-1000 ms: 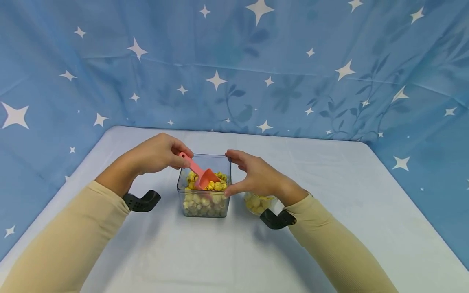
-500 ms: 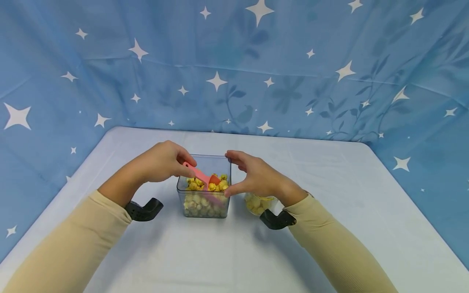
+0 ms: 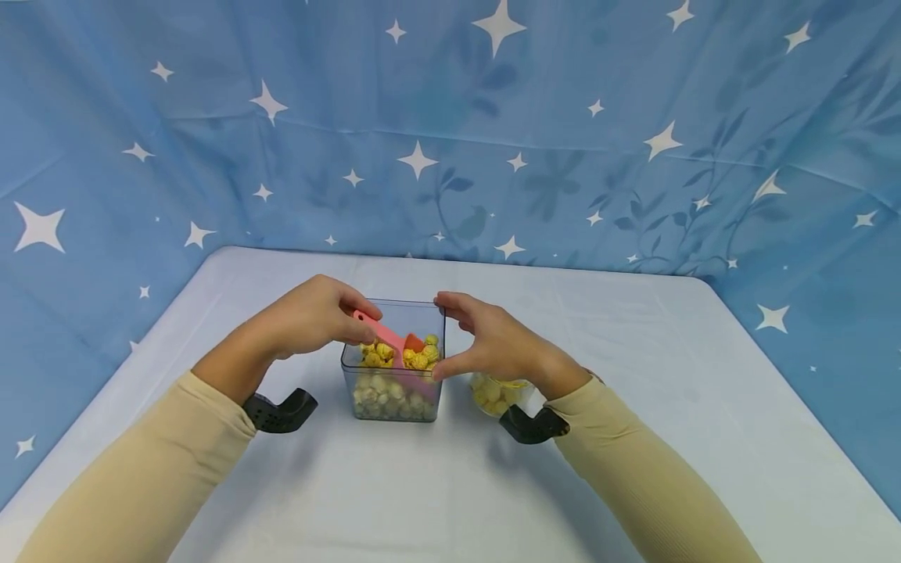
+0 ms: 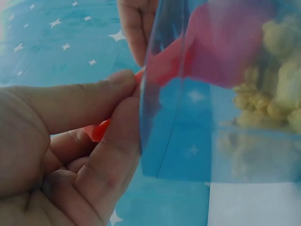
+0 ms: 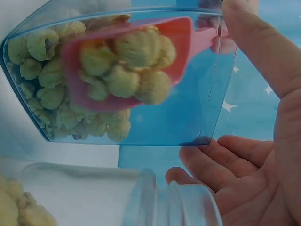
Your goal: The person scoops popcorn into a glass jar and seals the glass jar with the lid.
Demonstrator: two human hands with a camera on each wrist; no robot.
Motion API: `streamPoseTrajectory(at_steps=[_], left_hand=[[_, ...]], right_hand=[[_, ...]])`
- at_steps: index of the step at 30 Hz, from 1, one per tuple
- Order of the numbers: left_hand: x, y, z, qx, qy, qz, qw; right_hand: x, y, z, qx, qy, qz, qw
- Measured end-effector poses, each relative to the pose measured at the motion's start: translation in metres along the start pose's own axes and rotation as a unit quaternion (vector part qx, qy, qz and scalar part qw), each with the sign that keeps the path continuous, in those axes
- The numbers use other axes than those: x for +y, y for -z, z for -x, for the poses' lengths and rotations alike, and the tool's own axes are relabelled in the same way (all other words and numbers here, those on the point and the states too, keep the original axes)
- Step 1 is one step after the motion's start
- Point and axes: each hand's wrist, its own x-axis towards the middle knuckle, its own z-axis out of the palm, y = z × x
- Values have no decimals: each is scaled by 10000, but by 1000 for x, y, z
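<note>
My left hand (image 3: 317, 314) pinches the handle of a pink scoop (image 3: 383, 334) between thumb and fingers, at the left rim of a clear square container (image 3: 408, 314). The scoop's bowl is down inside among yellow popcorn (image 3: 378, 355). Seen from the right wrist, the scoop (image 5: 70, 77) carries several popcorn pieces (image 5: 138, 47) against the clear wall. My right hand (image 3: 500, 342) grips the container's right side, thumb at the near corner and fingers at the far one. In the left wrist view, thumb and finger of the left hand (image 4: 94, 122) meet on the handle beside the wall.
A clear jar (image 3: 493, 396) of popcorn stands just right of the container, partly covered by the right hand and wrist. White cloth (image 3: 394, 493) covers the table, and a blue star-patterned curtain (image 3: 317, 141) hangs behind. Black wrist cameras (image 3: 281, 412) jut inward from both wrists.
The left hand has moved slightly right and down, tilting the scoop and sinking its bowl into the popcorn; pieces now lie in it. The right hand keeps its grip on the container.
</note>
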Motion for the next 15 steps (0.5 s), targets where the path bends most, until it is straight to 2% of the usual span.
streamPoseTrajectory(at_steps=[5,10,15], left_hand=[[-8,8,3,39,16,436,9990],[-17,12,4,-35,-96,1054,9944],[-24,14,6,22,-166,1297,9914]], right_hand=[[-1,0,0,31,-19,41,10000],[0,-1,0,33,-23,18,10000],[0,-1,0,37,-59,24,10000]])
